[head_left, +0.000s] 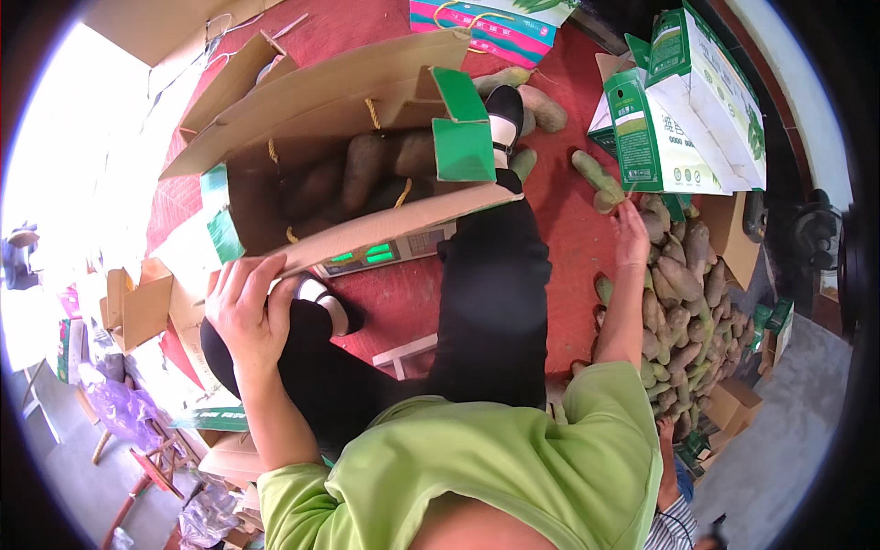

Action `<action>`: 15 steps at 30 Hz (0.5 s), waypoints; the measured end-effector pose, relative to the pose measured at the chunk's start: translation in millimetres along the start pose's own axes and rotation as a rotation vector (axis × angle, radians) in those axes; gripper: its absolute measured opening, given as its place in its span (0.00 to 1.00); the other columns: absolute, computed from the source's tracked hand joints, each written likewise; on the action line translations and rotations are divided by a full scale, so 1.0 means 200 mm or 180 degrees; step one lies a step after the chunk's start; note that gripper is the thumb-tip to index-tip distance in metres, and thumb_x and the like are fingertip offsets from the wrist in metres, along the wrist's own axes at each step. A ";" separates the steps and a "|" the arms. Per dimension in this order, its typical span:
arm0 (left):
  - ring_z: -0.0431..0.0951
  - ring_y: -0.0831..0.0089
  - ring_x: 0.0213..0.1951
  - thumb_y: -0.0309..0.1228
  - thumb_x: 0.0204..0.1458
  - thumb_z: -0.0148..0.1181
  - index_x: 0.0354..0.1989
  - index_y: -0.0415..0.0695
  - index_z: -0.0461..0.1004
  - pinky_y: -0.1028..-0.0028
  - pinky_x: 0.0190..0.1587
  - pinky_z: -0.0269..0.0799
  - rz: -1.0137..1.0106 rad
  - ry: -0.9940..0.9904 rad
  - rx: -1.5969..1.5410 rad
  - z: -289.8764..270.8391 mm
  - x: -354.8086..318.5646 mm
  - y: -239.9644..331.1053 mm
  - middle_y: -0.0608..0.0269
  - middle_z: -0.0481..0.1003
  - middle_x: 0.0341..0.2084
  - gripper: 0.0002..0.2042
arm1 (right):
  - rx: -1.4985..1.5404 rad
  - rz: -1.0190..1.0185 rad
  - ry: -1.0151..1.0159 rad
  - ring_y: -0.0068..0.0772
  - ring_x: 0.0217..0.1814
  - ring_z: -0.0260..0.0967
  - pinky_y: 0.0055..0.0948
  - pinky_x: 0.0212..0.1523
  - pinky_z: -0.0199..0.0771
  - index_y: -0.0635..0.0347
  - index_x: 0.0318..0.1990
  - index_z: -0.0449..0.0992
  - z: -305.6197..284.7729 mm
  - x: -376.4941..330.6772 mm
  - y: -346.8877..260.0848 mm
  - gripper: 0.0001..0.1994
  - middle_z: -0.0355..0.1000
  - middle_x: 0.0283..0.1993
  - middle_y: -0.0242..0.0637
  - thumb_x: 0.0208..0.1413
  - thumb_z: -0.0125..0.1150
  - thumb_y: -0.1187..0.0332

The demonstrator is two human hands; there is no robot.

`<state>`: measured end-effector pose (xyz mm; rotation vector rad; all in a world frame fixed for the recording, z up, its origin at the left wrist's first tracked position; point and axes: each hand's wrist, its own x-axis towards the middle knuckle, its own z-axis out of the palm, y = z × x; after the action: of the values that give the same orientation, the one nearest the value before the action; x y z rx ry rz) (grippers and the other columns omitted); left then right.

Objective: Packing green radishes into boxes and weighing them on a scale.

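Observation:
A large open cardboard box (385,218) with green-and-white end flaps stands in front of me. Inside, partly in shadow, lie several radishes (364,170). My left hand (247,307) is closed on the left end of the box's near flap, thumb apart from the fingers. Off to the right, my right hand (631,234) reaches low with its fingers curled at the near end of a green radish (594,176). The exact contact is partly hidden by the fingers. Under the box, a scale (367,255) shows a lit green display.
A big heap of radishes (683,302) lies to my right on the red floor covering (573,247). White-and-green cartons (683,119) stand behind it. More loose radishes (543,108) lie beyond my foot. A pink-and-blue bag (486,32) stands at the far side. Another person's hand (666,428) shows at lower right.

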<state>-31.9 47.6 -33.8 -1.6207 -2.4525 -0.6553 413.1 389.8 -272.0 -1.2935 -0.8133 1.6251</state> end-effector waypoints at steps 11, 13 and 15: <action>0.74 0.66 0.30 0.33 0.43 0.66 0.32 0.44 0.78 0.69 0.34 0.65 0.0084 0.0060 -0.0076 -0.03 -0.03 -0.01 0.65 0.75 0.25 0.09 | 0.0242 -0.0444 -0.1399 0.40 0.72 0.48 0.34 0.59 0.59 0.73 0.64 0.57 0.53 -0.38 -0.42 0.32 0.54 0.69 0.48 0.58 0.57 0.61; 0.74 0.67 0.29 0.33 0.43 0.66 0.32 0.44 0.78 0.69 0.34 0.65 0.0121 0.0101 -0.0077 -0.02 -0.04 -0.01 0.66 0.74 0.25 0.09 | 0.0204 -0.0625 -0.1612 0.40 0.73 0.47 0.34 0.59 0.59 0.74 0.64 0.56 0.69 -0.49 -0.55 0.33 0.53 0.69 0.48 0.58 0.57 0.60; 0.74 0.67 0.30 0.33 0.43 0.66 0.32 0.44 0.78 0.69 0.34 0.65 0.0100 0.0113 -0.0094 -0.03 -0.04 -0.01 0.66 0.75 0.25 0.09 | 0.0040 -0.0986 -0.2073 0.41 0.74 0.44 0.33 0.59 0.58 0.75 0.65 0.53 0.86 -0.60 -0.72 0.35 0.52 0.70 0.48 0.58 0.56 0.58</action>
<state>-31.3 37.0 -32.8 -1.6402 -2.3987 -0.7127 289.2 342.6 -55.8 -0.5703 -1.3132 1.7967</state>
